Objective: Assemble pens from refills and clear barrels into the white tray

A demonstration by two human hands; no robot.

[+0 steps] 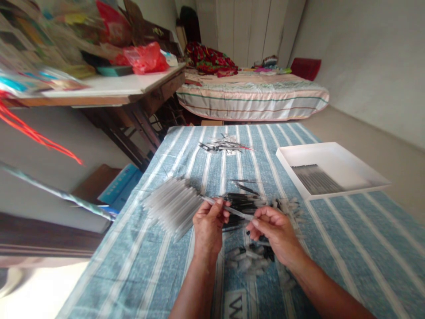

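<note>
Both hands meet over the striped tablecloth, each pinching one translucent pen barrel (237, 212). My left hand (209, 223) grips it near its upper left part, and my right hand (274, 230) holds its lower right end. Something small and black shows by my right fingers. Left of my hands lies a wide row of pale barrels (172, 206). Thin black pen parts (242, 203) lie behind and under my hands. Small translucent caps (249, 261) are heaped in front, with black bits beside them.
A white box (361, 177) holding a row of dark pens (317, 179) sits at the right. Loose refills (224, 144) lie near the far edge of the cloth (265, 137). Another table (133, 86) with bags stands at the left, and a bed (252, 97) beyond.
</note>
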